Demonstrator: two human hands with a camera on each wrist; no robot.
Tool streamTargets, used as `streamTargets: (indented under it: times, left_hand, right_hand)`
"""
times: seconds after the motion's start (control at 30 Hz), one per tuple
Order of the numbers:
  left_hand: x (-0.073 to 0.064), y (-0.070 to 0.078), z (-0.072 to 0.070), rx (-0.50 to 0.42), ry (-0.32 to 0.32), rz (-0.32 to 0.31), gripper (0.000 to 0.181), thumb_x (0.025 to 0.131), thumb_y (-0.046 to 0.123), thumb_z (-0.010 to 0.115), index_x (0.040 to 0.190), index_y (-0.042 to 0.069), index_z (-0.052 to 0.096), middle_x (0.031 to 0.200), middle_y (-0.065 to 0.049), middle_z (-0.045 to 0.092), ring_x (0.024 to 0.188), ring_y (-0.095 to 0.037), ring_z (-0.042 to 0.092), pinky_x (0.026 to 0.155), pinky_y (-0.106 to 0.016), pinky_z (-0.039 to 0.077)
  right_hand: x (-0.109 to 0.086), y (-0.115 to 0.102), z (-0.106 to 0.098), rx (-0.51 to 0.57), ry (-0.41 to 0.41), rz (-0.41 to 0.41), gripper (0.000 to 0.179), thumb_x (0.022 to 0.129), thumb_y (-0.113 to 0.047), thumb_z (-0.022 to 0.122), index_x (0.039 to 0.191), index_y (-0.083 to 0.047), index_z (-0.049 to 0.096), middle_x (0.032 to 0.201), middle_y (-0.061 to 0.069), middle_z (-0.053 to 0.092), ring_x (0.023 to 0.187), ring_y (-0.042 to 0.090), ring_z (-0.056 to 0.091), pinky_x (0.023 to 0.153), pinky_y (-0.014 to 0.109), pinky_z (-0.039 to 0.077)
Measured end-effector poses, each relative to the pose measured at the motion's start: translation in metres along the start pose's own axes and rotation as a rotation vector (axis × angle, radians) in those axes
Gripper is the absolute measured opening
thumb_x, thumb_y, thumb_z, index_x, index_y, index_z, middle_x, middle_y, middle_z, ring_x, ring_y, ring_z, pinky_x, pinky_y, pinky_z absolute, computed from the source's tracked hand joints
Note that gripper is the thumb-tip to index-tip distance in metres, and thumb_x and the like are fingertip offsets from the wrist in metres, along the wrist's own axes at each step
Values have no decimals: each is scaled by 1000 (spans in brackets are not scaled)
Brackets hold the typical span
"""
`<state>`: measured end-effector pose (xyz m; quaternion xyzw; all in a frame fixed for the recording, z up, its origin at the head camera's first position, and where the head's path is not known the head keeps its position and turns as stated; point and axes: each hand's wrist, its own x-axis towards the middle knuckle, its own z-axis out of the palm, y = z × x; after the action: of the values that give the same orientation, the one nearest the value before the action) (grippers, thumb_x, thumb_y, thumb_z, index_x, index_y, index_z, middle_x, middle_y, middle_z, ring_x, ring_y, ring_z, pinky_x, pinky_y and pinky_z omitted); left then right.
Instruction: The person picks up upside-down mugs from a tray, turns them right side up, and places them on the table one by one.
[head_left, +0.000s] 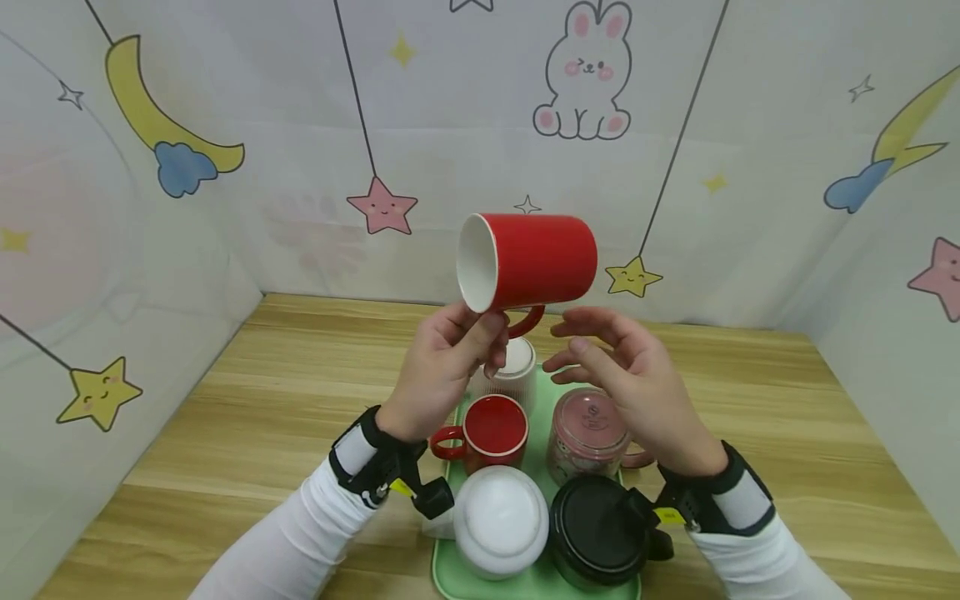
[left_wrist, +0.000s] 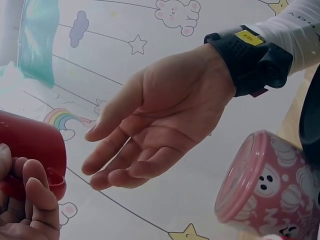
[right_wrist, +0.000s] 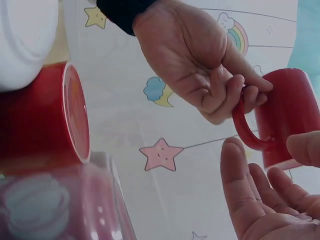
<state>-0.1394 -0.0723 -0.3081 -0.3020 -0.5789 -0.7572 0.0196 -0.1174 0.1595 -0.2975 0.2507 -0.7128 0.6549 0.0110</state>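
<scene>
A red mug (head_left: 547, 258) with a white inside is held up above the tray, lying sideways with its mouth toward the left. My left hand (head_left: 444, 367) grips it by the handle, fingers curled through and thumb against it, as the right wrist view also shows at the handle (right_wrist: 245, 125). Just below and right of the mug, my right hand (head_left: 630, 375) is held with fingers loosely extended and nothing in them. In the left wrist view this right hand (left_wrist: 165, 120) has its palm showing, apart from the mug.
Beneath the hands a green tray (head_left: 450, 575) carries several cups: a second red mug (head_left: 495, 429), a pink patterned mug (head_left: 588, 433), a white cup (head_left: 501, 521), a black mug (head_left: 600, 529) and a ribbed white cup (head_left: 517, 367). A cartoon-printed curtain (head_left: 450, 125) surrounds the wooden table (head_left: 300, 375).
</scene>
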Motion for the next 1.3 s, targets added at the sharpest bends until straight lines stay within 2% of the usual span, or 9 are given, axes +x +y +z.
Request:
streamTargets:
  times: [0.4, 0.67, 0.97, 1.17, 1.3]
  left_hand:
    - [-5, 0, -20, 101, 115, -10, 19, 103, 16, 55, 112, 0, 58, 90, -14, 57, 75, -24, 54, 63, -26, 48]
    - [-8, -2, -36, 173, 167, -35, 25, 103, 18, 55, 110, -6, 56, 92, -12, 58, 76, -24, 56, 65, -26, 51]
    - [-10, -4, -52, 257, 209, -33, 26, 102, 18, 57, 109, -6, 60, 88, -14, 59, 75, -26, 55, 65, -26, 50]
    - [-11, -7, -61, 311, 214, -49, 28, 102, 21, 57, 114, -4, 62, 85, -13, 60, 75, -26, 55, 65, -25, 50]
    - [-11, -10, -65, 345, 222, -57, 29, 102, 22, 58, 111, -4, 63, 88, -12, 60, 75, -25, 56, 65, -26, 51]
  right_hand:
    - [-5, 4, -23, -154, -35, -17, 34, 102, -12, 55, 135, -7, 51, 128, 11, 57, 99, 30, 67, 83, 40, 55]
    - [-12, 9, -45, -271, 2, -28, 33, 102, -13, 56, 135, -10, 52, 127, 8, 56, 100, 24, 67, 82, 35, 55]
    - [-21, 21, -67, -507, 45, -23, 36, 101, -15, 58, 137, -9, 52, 127, 3, 57, 105, 12, 64, 84, 23, 52]
    - [-27, 25, -79, -661, 47, -36, 40, 100, -17, 61, 138, -10, 52, 130, 4, 57, 110, 17, 61, 86, 17, 48]
    - [-30, 28, -85, -753, 43, -66, 43, 99, -18, 62, 140, -8, 51, 133, 6, 56, 110, 22, 61, 86, 29, 52]
